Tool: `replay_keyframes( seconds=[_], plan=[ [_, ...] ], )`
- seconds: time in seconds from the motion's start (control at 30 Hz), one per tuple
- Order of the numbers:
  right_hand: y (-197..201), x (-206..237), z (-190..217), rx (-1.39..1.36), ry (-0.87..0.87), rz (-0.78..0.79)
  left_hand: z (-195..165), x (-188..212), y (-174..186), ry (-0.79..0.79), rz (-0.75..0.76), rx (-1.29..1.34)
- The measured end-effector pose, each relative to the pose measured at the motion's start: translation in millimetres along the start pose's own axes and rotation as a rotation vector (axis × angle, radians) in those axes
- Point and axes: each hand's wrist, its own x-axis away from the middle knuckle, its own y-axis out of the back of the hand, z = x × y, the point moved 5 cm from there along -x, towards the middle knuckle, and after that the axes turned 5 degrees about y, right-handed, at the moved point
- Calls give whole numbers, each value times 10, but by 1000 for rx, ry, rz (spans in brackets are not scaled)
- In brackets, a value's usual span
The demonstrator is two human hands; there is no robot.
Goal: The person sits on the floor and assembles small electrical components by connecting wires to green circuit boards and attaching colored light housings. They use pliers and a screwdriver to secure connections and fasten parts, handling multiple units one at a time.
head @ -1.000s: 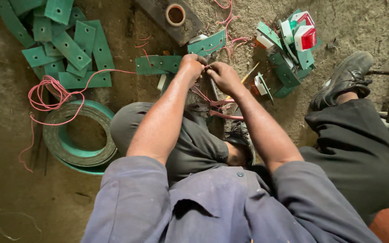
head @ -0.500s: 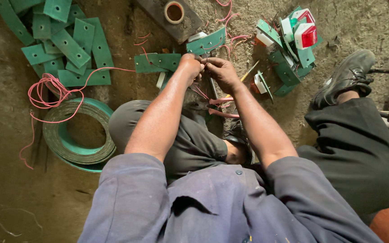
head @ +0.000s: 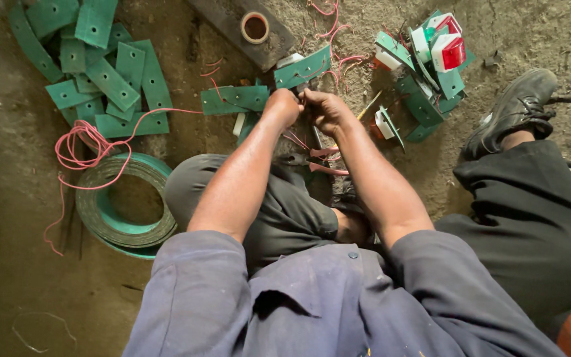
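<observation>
My left hand (head: 281,106) and my right hand (head: 326,111) meet, both closed, over the dirt floor in front of my knees. They pinch a small dark wired part (head: 304,92); thin pink wires (head: 295,140) trail from under them. What exactly the part is stays hidden by the fingers. A green drilled plate (head: 235,99) lies just left of my left hand, and another green plate (head: 303,67) sits just beyond the fingers. Pink-handled pliers (head: 320,163) rest on my lap below the wrists.
A pile of green plates (head: 110,78) lies far left, above a pink wire tangle (head: 77,149) and a coiled green strip (head: 124,206). A tape roll (head: 254,28) sits on a dark plank. Red-and-white lamps (head: 447,50) and plates are piled at right, near a black shoe (head: 514,111).
Both hands stay together at the same spot, with only small finger movement; the camera has shifted slightly.
</observation>
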Motion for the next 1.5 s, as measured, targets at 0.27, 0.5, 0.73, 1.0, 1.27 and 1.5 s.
replay_keyframes(
  seconds=[0.27,0.5,0.73,1.0,1.27,1.5],
  plan=[
    [-59,149,144,305,175,-29,-438,380,329,-56,-133,-261],
    [-63,120,-1,302,223,-165,-734,484,1363,-282,-850,-20],
    [-94,82,80,991,536,-381,-498,218,1408,-267,-891,-91],
    [-250,95,161,1142,567,-394,-902,651,1609,-607,-732,286],
    [-80,-43,-42,861,491,-245,-1826,2118,1888,-1011,-129,600],
    [-85,91,77,1087,787,-221,-1966,3769,1980,-1728,296,380]
  ],
)
